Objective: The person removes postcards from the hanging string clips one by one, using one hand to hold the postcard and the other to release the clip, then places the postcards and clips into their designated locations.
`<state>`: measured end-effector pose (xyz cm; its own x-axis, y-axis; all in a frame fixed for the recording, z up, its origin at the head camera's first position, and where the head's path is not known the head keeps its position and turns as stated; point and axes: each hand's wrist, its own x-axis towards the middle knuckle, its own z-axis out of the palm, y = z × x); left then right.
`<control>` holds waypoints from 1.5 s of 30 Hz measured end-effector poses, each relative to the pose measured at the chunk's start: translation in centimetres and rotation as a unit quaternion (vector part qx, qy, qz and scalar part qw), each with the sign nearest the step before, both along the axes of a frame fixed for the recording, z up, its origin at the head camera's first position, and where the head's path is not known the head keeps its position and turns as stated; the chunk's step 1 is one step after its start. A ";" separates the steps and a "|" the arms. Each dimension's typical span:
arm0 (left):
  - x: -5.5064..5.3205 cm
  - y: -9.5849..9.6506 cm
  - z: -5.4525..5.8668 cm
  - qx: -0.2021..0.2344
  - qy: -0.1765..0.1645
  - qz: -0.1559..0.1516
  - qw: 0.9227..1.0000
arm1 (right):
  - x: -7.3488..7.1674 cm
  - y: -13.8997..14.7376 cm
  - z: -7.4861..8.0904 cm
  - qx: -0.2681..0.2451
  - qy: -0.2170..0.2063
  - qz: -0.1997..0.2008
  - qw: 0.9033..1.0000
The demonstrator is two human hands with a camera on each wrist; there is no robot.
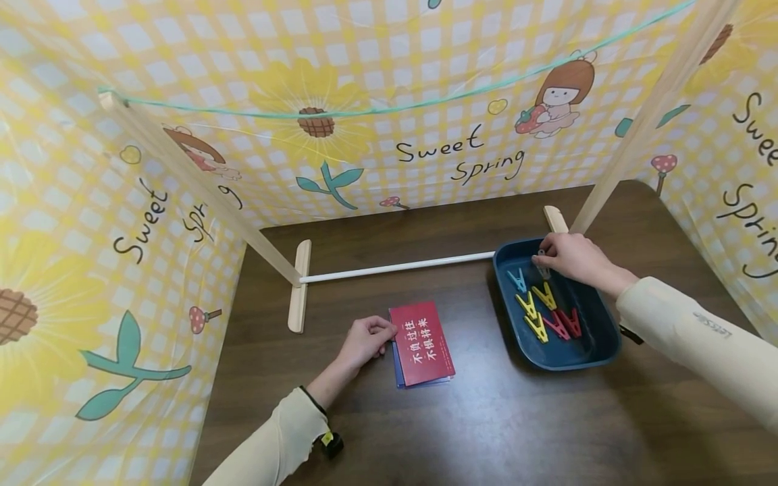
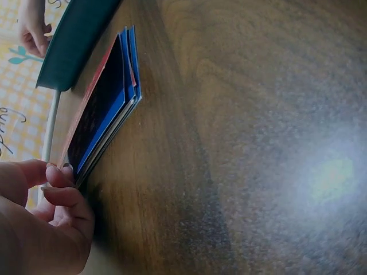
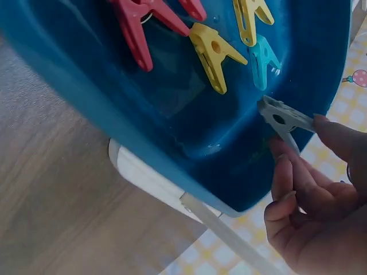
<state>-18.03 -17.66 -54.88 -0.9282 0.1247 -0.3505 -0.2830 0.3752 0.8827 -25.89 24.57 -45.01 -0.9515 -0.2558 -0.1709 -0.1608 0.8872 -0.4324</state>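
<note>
A red card with white Chinese lettering lies on top of a small stack of cards. The left hand pinches the red card by its left edge; the left wrist view shows that card slanting up off the blue-edged ones below. Over the far end of a dark blue basin, the right hand holds a grey clothespin by its handles, between thumb and fingers. In the basin lie yellow clothespins, red clothespins and a light blue clothespin.
A wooden frame stands on the brown table, with a left post, a right post and a white rod low between them. A green string sags between the posts. Yellow checked cloth hangs behind.
</note>
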 end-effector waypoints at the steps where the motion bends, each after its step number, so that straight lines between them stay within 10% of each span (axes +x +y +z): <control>1: 0.0 0.0 0.0 -0.002 0.001 0.000 1.000 | -0.1 -0.1 -0.1 0.000 -0.003 -0.008 1.000; 45: 0.0 -0.2 -0.9 -0.011 0.012 0.025 1.000 | -1.3 -1.4 -3.8 0.075 -0.020 -0.009 0.997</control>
<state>-18.02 -17.88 -55.74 -0.9412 0.0706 -0.3305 -0.2807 0.3813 0.8808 -27.16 23.16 -48.77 -0.9476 -0.2073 -0.2431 -0.1297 0.9450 -0.3003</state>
